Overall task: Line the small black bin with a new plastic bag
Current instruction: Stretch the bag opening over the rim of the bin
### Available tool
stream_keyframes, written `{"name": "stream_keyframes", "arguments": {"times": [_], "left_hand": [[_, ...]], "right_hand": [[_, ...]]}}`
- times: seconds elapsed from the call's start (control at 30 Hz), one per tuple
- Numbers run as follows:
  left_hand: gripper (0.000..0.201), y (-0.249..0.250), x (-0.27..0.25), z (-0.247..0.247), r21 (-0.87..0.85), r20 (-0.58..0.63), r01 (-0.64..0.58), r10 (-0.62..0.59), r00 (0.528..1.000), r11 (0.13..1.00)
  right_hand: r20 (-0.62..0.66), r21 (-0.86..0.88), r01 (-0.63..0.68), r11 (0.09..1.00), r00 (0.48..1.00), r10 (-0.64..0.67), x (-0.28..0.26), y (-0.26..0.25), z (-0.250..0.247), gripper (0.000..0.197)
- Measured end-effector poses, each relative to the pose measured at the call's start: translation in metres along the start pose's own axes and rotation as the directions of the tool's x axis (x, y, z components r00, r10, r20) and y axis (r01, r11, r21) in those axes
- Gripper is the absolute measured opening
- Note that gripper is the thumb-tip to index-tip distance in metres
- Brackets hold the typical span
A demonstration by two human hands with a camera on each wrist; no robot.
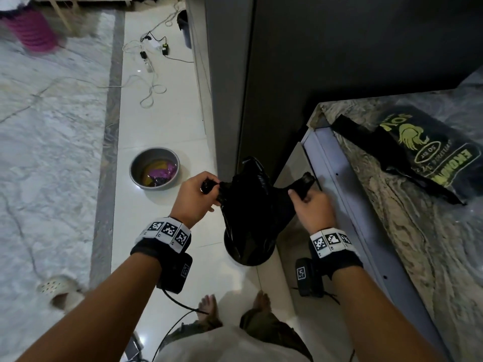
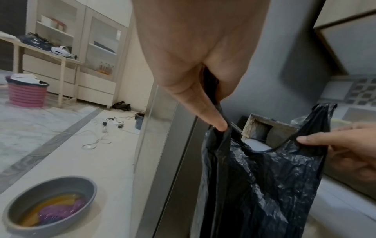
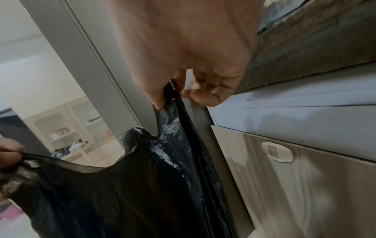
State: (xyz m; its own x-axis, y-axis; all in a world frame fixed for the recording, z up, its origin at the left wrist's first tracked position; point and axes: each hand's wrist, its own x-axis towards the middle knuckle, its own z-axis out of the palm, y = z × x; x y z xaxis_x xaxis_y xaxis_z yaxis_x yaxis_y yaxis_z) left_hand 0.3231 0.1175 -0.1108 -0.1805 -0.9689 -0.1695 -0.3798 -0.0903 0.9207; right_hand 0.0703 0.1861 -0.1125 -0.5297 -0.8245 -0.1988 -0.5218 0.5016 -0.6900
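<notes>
A crinkled black plastic bag hangs between both hands, stretched by its two handles. My left hand pinches the left handle between thumb and forefinger, and the left wrist view shows that pinch above the hanging bag. My right hand grips the right handle, and its fingers curl round the strip of the bag. The bag's bottom hangs over the small black bin on the floor. Most of the bin is hidden, and I cannot tell whether the bag reaches inside it.
A tall grey cabinet stands just behind the bag. To the right, a stone counter carries a printed pack of bags. A grey basin with water and cloths sits on the white floor to the left. Cables lie farther back.
</notes>
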Motion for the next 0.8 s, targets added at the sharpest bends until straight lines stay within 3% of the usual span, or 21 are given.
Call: {"name": "stream_keyframes", "arguments": {"times": [0.3, 0.37, 0.5, 0.67, 0.8], "left_hand": [[0.008, -0.038, 0.0, 0.047, 0.13, -0.078, 0.189, -0.18, 0.981, 0.973], [0.009, -0.049, 0.001, 0.06, 0.129, -0.089, 0.224, -0.214, 0.973, 0.966], [0.01, -0.075, 0.004, 0.089, 0.123, -0.097, 0.277, -0.266, 0.959, 0.953], [0.008, -0.107, 0.009, 0.118, 0.093, -0.106, 0.324, -0.314, 0.943, 0.941], [0.009, -0.128, 0.016, 0.124, 0.096, -0.136, 0.321, -0.307, 0.942, 0.942]], "right_hand": [[0.129, -0.104, 0.048, 0.993, 0.991, -0.034, 0.054, 0.052, 0.012, 0.036], [0.184, -0.13, 0.056, 0.99, 0.982, -0.031, 0.063, 0.063, 0.02, 0.028], [0.274, -0.174, 0.012, 0.985, 0.961, 0.037, 0.076, 0.086, 0.045, 0.025], [0.305, -0.238, -0.027, 0.971, 0.947, 0.101, 0.089, 0.112, 0.078, 0.029], [0.291, -0.251, 0.012, 0.968, 0.955, 0.064, 0.098, 0.12, 0.096, 0.033]]}}
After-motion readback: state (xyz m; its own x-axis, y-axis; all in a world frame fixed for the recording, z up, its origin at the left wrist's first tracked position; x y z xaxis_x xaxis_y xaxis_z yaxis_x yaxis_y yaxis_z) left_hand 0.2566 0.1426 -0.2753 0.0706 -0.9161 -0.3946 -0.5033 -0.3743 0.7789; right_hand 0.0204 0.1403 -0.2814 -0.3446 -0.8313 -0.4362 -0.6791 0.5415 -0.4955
